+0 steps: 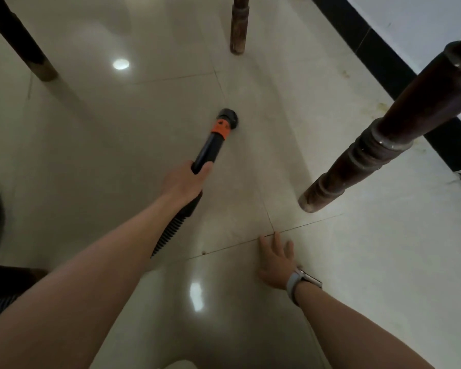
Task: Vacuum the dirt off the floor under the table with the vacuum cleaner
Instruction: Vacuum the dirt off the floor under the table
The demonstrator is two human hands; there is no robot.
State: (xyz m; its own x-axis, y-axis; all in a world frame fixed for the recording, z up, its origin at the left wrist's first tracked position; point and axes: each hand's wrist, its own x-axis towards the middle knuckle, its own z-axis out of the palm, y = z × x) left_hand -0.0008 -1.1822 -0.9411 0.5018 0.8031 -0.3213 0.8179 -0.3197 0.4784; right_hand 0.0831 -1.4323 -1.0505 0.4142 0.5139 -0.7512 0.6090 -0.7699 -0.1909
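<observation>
Left hand (pixel 186 179) grips vacuum wand (pixel 210 145) (nozzle down); right hand (pixel 276 262) spread on floor (pixel 144 107).

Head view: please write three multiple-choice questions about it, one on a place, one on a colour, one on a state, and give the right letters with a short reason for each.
1. Where is the vacuum nozzle?
A. on the tiled floor among the table legs
B. on a chair seat
C. against the wall

2. What colour is the collar behind the nozzle?
A. blue
B. orange
C. white

3. What is the right hand doing?
A. gripping the hose
B. holding a cloth
C. lying open on the floor

Answers:
1 A, its tip meets the floor near a tile joint.
2 B, the collar is orange.
3 C, the fingers are spread flat; the left hand grips the vacuum tube.
</observation>
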